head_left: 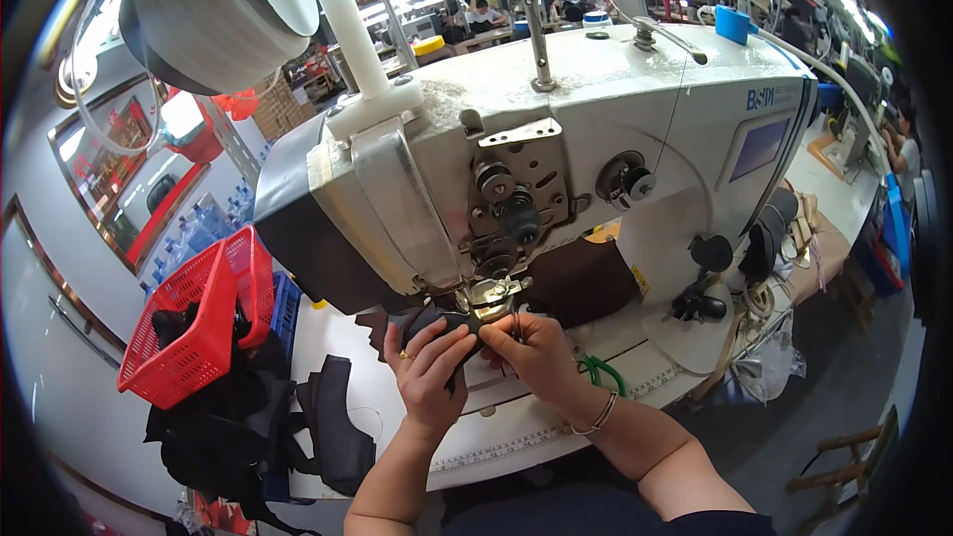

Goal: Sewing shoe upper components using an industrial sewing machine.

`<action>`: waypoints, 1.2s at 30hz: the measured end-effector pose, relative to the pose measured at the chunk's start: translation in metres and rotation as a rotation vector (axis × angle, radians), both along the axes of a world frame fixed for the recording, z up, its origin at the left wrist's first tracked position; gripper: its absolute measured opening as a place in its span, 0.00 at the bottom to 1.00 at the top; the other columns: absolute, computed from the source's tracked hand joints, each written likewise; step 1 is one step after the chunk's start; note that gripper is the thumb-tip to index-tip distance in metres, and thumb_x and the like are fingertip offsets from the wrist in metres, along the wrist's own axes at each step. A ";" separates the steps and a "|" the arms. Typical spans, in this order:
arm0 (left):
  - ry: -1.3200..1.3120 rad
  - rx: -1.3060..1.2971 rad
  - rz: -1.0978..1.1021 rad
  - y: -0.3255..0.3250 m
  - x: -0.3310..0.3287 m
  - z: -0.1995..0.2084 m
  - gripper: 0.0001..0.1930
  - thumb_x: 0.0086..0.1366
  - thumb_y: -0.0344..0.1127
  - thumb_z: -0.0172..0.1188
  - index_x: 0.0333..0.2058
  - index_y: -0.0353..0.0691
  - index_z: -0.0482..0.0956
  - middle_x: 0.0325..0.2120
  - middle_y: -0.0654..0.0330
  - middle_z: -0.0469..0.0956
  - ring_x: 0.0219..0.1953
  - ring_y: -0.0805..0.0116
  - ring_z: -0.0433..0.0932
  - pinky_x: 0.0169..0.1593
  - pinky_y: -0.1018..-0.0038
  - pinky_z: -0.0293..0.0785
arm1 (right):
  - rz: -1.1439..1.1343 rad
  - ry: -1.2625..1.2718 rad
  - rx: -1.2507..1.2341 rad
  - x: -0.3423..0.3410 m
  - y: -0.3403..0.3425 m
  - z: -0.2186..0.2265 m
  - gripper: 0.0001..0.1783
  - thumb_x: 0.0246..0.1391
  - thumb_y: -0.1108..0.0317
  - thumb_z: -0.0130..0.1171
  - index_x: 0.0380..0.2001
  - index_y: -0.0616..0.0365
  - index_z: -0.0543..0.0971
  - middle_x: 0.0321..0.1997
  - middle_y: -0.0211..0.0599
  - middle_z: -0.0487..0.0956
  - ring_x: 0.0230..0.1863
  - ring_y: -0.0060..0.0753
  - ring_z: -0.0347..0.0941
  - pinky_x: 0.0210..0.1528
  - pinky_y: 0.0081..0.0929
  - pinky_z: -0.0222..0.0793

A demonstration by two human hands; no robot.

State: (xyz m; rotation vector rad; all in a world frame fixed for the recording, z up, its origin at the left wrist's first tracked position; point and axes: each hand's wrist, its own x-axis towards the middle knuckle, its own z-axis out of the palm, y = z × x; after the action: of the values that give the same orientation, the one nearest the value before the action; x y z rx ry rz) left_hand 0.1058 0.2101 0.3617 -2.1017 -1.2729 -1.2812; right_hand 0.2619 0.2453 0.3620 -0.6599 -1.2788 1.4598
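Observation:
A large white sewing machine [586, 129] fills the middle of the view, its presser foot and needle area [493, 300] low at the front. Under it lies a dark fabric piece [460, 323]. My left hand [432, 367] lies over this fabric just left of the foot, fingers bent onto it and a ring on one finger. Close to the foot's right side, my right hand [536, 352] is closed in a pinch at the fabric's edge; its fingertips partly hide what is between them. Green-handled scissors [606, 373] lie beside my right wrist.
Dark cut pieces [338, 427] lie on the table's left part. Red plastic baskets [189, 337] with dark material stand farther left, above a black fabric heap [223, 437]. A measuring tape strip [541, 440] runs along the front edge. A wooden stool [854, 462] stands at right.

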 end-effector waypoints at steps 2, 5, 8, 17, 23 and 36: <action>0.024 0.007 0.016 -0.001 0.002 0.002 0.16 0.44 0.23 0.59 0.35 0.47 0.81 0.37 0.68 0.79 0.47 0.65 0.74 0.62 0.49 0.45 | -0.028 -0.002 0.019 -0.003 0.001 -0.003 0.09 0.55 0.66 0.58 0.27 0.62 0.77 0.22 0.30 0.78 0.22 0.14 0.71 0.22 0.11 0.64; 0.028 -0.032 0.103 -0.005 0.013 0.009 0.16 0.44 0.24 0.61 0.34 0.48 0.81 0.35 0.69 0.79 0.46 0.65 0.74 0.62 0.49 0.45 | -0.057 0.043 0.020 -0.005 0.003 -0.010 0.09 0.55 0.66 0.59 0.27 0.62 0.77 0.22 0.30 0.78 0.22 0.14 0.71 0.22 0.11 0.64; 0.100 0.027 0.158 -0.002 0.009 0.006 0.16 0.44 0.26 0.62 0.34 0.50 0.81 0.33 0.71 0.78 0.45 0.67 0.75 0.61 0.49 0.46 | -0.016 0.047 -0.062 -0.004 0.002 -0.012 0.09 0.54 0.67 0.59 0.28 0.63 0.78 0.23 0.30 0.79 0.24 0.15 0.73 0.27 0.13 0.69; 0.114 0.151 0.043 0.011 -0.003 0.004 0.14 0.42 0.26 0.63 0.31 0.51 0.82 0.32 0.73 0.78 0.40 0.72 0.75 0.58 0.53 0.51 | 0.037 -0.001 -0.024 0.001 0.003 -0.010 0.09 0.55 0.66 0.58 0.28 0.61 0.77 0.23 0.31 0.79 0.23 0.13 0.72 0.22 0.10 0.63; 0.148 0.138 -0.064 0.025 -0.018 0.006 0.15 0.43 0.26 0.61 0.32 0.52 0.82 0.32 0.73 0.78 0.38 0.72 0.75 0.54 0.57 0.51 | -0.047 0.065 -0.067 -0.013 0.001 -0.011 0.07 0.56 0.68 0.55 0.28 0.60 0.77 0.24 0.29 0.79 0.23 0.12 0.71 0.22 0.08 0.61; 0.117 0.137 -0.124 0.030 -0.024 0.001 0.17 0.41 0.25 0.61 0.32 0.53 0.82 0.32 0.73 0.76 0.38 0.71 0.74 0.52 0.57 0.53 | 0.030 -0.015 -0.176 0.000 0.004 -0.013 0.10 0.59 0.66 0.51 0.32 0.60 0.77 0.26 0.31 0.79 0.21 0.13 0.71 0.20 0.09 0.60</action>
State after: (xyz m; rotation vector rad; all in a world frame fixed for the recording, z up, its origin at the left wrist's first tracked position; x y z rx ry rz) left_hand 0.0823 0.2403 0.3624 -2.1507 -0.9914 -1.2386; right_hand 0.2620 0.2489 0.3494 -0.7719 -1.1844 1.6076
